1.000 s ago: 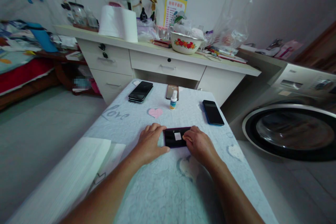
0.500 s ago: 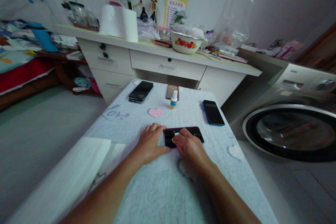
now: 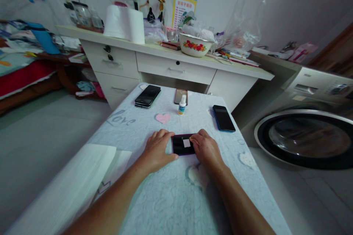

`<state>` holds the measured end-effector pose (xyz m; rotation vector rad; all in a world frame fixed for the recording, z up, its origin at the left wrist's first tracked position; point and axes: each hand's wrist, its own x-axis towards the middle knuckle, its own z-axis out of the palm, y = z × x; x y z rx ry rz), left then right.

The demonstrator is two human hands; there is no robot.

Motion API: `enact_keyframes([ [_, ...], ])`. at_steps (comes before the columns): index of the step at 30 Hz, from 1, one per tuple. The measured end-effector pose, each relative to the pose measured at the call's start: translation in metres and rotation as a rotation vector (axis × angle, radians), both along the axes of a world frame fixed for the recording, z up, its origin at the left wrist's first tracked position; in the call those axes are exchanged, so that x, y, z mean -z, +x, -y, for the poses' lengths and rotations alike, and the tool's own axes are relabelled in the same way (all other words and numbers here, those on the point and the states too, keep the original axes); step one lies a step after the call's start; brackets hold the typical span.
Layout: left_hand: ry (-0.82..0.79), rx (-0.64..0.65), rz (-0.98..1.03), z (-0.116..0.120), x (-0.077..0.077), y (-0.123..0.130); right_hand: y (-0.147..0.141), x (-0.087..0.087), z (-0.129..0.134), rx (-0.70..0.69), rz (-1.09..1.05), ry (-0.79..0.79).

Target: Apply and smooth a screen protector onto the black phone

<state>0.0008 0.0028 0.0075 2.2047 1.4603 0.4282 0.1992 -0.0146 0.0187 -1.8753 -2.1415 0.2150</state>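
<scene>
A black-screened phone (image 3: 178,145) with a purple edge lies crosswise on the cloth-covered table in front of me. My left hand (image 3: 157,149) grips its left end, fingers at the far edge and thumb at the near edge. Over the phone's right part, my right hand (image 3: 206,149) is closed in a pinch against the screen. Something small and pale peeks from its fingertips, too hidden to name. A small white square (image 3: 186,143) shows on the screen beside those fingers; I cannot tell whether it is paper or a reflection. Beyond the phone stands a small white-capped spray bottle (image 3: 182,105).
Stacked phones (image 3: 148,95) lie at the far left, another phone (image 3: 224,118) at the right, and a brownish phone (image 3: 181,95) behind the bottle. White folded material (image 3: 82,176) lies along the left edge. A drawer desk (image 3: 176,72) and a washing machine (image 3: 303,117) stand beyond.
My right hand has slid rightward across the phone screen, uncovering the white square. My left hand and the phone stay in place.
</scene>
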Motion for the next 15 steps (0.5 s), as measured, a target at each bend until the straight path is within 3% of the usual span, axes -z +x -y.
enact_keyframes([
  [15, 0.021, 0.007, 0.024, 0.0, 0.004, -0.002, -0.014, -0.001, -0.002, -0.14, -0.029, 0.031],
])
